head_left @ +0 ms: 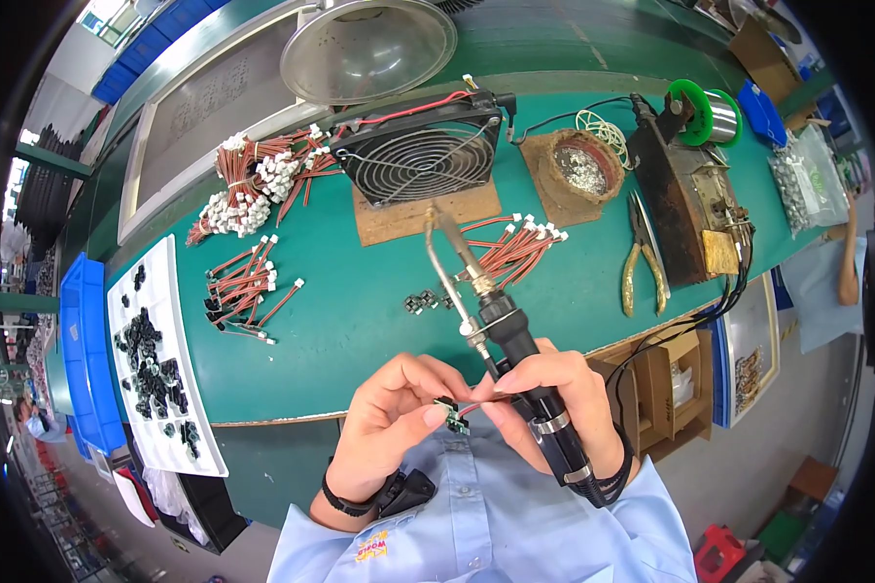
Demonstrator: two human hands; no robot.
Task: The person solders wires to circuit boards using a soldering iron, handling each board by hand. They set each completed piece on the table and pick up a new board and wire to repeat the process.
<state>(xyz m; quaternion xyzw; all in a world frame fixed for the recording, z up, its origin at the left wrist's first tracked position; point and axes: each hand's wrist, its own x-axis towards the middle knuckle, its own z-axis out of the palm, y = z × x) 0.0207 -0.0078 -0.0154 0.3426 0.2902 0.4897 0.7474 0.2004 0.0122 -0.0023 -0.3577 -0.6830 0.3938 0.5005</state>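
Soldering iron — axis diagonal — tip forward-left

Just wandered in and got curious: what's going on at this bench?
A person is working with bare hands. The left hand pinches a small green circuit board. The right hand holds a black-handled soldering iron, its tip pointing away toward the fan. A reddish wire runs between the fingers and the board; whether it is attached is too small to tell. A white tray of black parts sits at left.
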